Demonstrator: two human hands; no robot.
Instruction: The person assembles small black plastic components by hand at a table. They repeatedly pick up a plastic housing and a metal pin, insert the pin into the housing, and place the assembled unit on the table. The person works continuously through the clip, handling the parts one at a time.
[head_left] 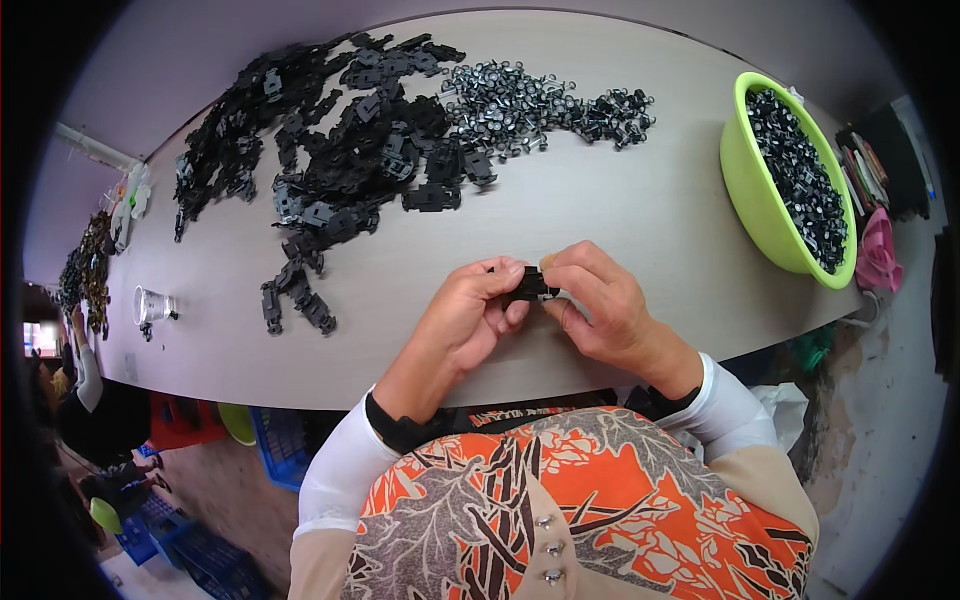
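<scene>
Near the table's front edge, my left hand (474, 311) pinches a small black plastic part (530, 286) between thumb and fingers. From the other side, my right hand (606, 306) closes its thumb and fingertips on the right end of this same part. A bit of bright metal shows at that end, too small to make out. Beyond my hands, a heap of similar black plastic parts (350, 150) spreads over the back left of the table. A pile of small metal pieces with round heads (510, 105) lies beside the heap, at the back middle.
A lime-green basin (748, 190) full of small black-and-metal pieces stands at the right. A clear cup (152, 304) sits at the left. Several black parts (295, 285) trail toward me from the heap. At the far left, another person's arm (87, 365) reaches toward piled parts. Blue crates (275, 450) stand below the table.
</scene>
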